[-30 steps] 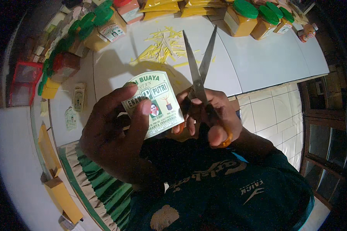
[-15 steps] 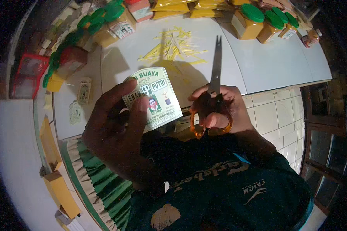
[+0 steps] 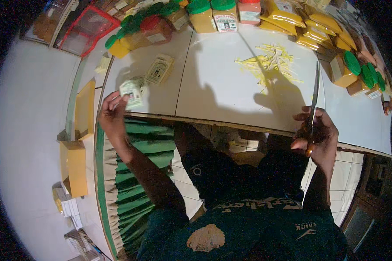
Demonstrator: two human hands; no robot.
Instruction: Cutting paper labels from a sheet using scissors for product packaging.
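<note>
At the table's left front, my left hand [image 3: 113,112] pinches a cut paper label [image 3: 134,101] by its edge, fingers closed. The label is pale with a dark print and a small picture, and it overlaps other loose labels on the table. Just beyond lies a stack of similar labels [image 3: 160,68]. Over the table's right front edge, my right hand [image 3: 326,130] grips a pair of scissors [image 3: 315,87] with orange handles. Their blades point away from me and look closed. Thin yellow and white paper trimmings [image 3: 272,58] are heaped on the white tabletop [image 3: 217,91].
Green-lidded jars [image 3: 200,17] of yellowish powder line the back, with yellow packets [image 3: 283,13] beside them. More jars [image 3: 346,69] stand at the right. A red-framed box [image 3: 89,30] sits far left. Below it are open yellow boxes [image 3: 73,167] and a green pleated curtain [image 3: 139,174].
My left hand has carried the label from in front of me left to the loose labels. My right hand has lowered slightly with the scissors. The view has swung left.
</note>
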